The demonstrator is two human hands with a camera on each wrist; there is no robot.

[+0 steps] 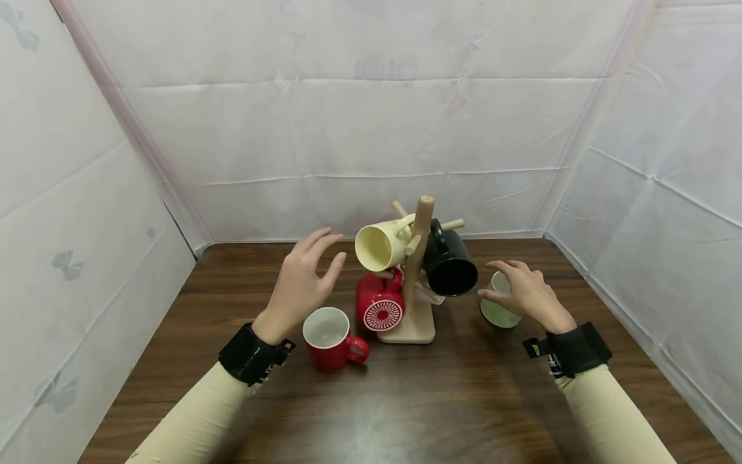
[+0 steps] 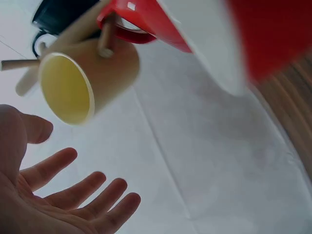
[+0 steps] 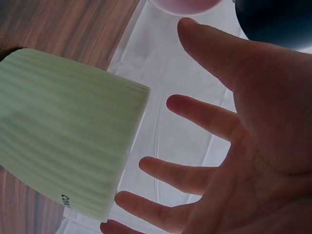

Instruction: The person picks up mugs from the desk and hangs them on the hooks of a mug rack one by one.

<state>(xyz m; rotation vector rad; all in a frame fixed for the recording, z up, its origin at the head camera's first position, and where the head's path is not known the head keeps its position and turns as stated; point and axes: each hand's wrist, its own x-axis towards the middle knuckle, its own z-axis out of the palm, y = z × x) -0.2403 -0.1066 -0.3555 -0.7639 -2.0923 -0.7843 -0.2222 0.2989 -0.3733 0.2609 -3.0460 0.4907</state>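
A wooden mug tree [image 1: 418,270] holds a pale yellow mug [image 1: 379,248], a black mug [image 1: 451,265] and a red mug [image 1: 375,293] on its pegs. My left hand [image 1: 301,283] hovers left of the yellow mug, fingers spread and holding nothing. Below that hand, a red mug with a white inside [image 1: 328,348] stands upright on the table. On the right, my right hand [image 1: 524,293] is over a light green ribbed cup [image 3: 73,131], its fingers loosely spread near the rim. Whether a fingertip touches the cup I cannot tell. Part of the green cup is hidden by this hand in the head view.
The dark wooden table [image 1: 406,406] is bounded by white sheeting [image 1: 371,142] behind and on both sides. A pinkish, partly hidden item [image 3: 187,4] shows beside the black mug in the right wrist view. The tree's bare pegs [image 1: 453,224] stick outward.
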